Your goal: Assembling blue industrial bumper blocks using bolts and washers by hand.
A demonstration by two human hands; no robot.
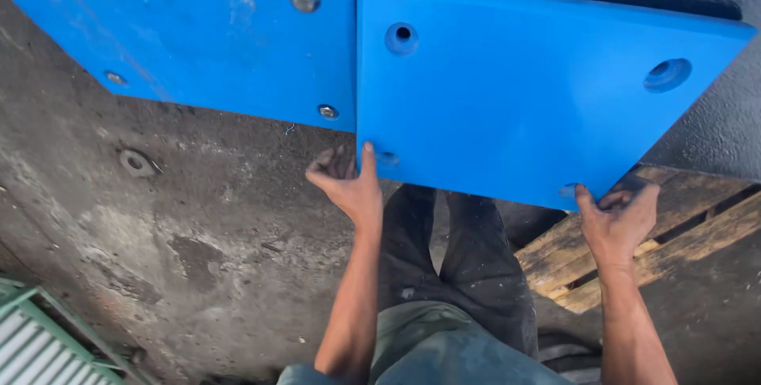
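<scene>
Both bare arms reach up | left hand (346, 181) and right hand (621, 212) grip loose blue panel's (507, 91) lower corners, fingers curled under | smooth, holed | wooden pallet (697, 234) right | stained concrete floor (182, 218) | bolted blue panel (198, 28) beside

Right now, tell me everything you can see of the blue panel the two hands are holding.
The blue panel is a thick, flat, smooth slab, plastic by its look, with straight edges and a cut-off lower right corner. Round countersunk holes show near its corners, all without bolts. It butts against a bolted blue panel on its left and lies over a dark textured surface. The left hand grips its lower left corner, thumb on the face; the right hand grips its lower right edge.
</scene>
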